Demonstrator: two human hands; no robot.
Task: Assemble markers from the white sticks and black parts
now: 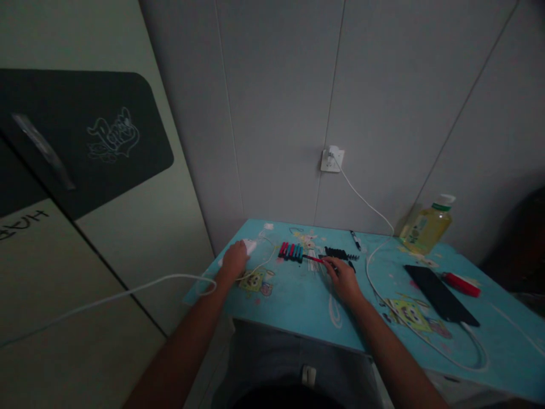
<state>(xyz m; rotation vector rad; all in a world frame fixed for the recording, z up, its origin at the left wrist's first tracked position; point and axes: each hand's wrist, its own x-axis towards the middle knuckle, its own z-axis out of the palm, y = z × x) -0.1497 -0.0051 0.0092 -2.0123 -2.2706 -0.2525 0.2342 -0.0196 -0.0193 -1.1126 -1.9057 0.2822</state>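
Observation:
My left hand is closed around a white object at the table's left side; a thin cord lies beside it and the exact kind cannot be made out. Between the thumb and fingers of my right hand is a slim red pen-like stick with a dark end, pointing left. Its tip lies close to a row of short red and teal tubes with black ends. Several thin white sticks lie under and beside the red stick. Just behind my right hand is a bunch of small black parts.
The blue cartoon-print table stands against a grey wall. A dark marker, a yellow liquid bottle, a black phone and a red cylindrical object are on it. A white charging cable runs from the wall socket.

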